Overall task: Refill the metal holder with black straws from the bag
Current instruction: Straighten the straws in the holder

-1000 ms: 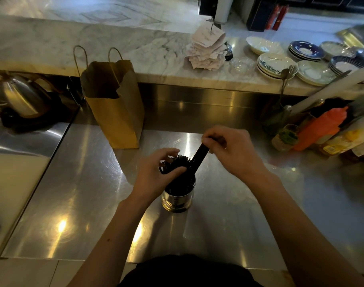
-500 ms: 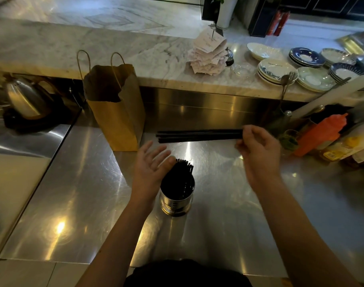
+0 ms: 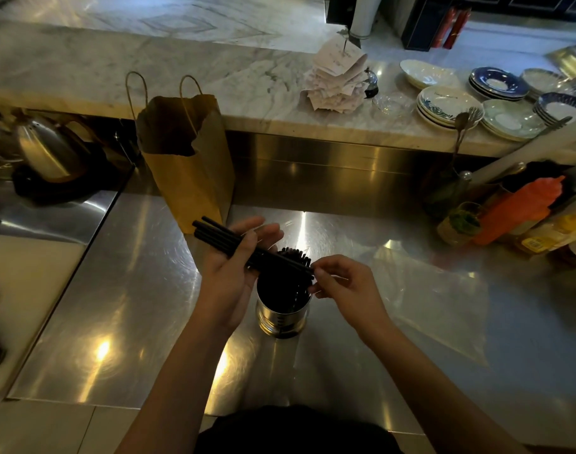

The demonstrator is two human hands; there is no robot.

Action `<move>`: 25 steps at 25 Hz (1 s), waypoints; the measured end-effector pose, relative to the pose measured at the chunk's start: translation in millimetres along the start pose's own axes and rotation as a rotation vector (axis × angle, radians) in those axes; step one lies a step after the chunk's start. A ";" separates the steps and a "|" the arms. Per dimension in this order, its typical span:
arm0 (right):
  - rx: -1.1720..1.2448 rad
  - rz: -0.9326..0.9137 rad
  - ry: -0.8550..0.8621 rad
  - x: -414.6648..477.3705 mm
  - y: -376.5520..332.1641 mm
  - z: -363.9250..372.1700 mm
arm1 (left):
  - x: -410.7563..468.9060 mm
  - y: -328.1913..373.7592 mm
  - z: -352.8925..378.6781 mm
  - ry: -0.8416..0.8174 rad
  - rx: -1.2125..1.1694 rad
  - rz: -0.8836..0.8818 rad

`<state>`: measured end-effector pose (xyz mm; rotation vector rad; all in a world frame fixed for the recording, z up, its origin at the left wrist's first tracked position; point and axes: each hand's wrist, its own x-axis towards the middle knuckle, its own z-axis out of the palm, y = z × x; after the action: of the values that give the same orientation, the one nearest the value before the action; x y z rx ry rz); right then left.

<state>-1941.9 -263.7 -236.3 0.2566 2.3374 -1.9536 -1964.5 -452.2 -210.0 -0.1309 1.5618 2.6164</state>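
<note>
Steel desk (image 3: pixel 126 290), marble ledge (image 3: pixel 247 80) along far edge.
I see left grip (image 3: pixel 231 273) thumb-clamped on black straws (image 3: pixel 221 239), right grip (image 3: pixel 342 286) pinching their ends over metal holder (image 3: pixel 280 322) mid-desk; bag (image 3: pixel 191 178) behind.

Café bar: steel counter (image 3: pixel 132 290), stacked saucers (image 3: pixel 445 104)

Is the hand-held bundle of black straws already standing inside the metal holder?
No, the black straws lie across the left hand, above the metal holder.

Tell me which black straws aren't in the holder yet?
The bundle of black straws lying across the left hand, pinched by the right hand; the other straws stand in the metal holder.
</note>
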 end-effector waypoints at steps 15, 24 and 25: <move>-0.703 -0.212 -0.220 61.1 -7.4 12.3 | -4.6 -47.5 -12.4 -0.015 0.439 0.028; -0.810 -0.241 -0.219 61.2 -13.7 6.7 | -7.4 -52.4 -11.9 0.199 0.545 0.121; -0.809 -0.243 -0.211 61.5 -12.8 6.3 | -8.1 -51.7 -11.4 0.203 0.541 0.131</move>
<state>-2004.9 -267.5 -235.6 -0.2869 2.8463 -0.8800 -1949.8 -438.1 -259.5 -0.2641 2.3553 2.2154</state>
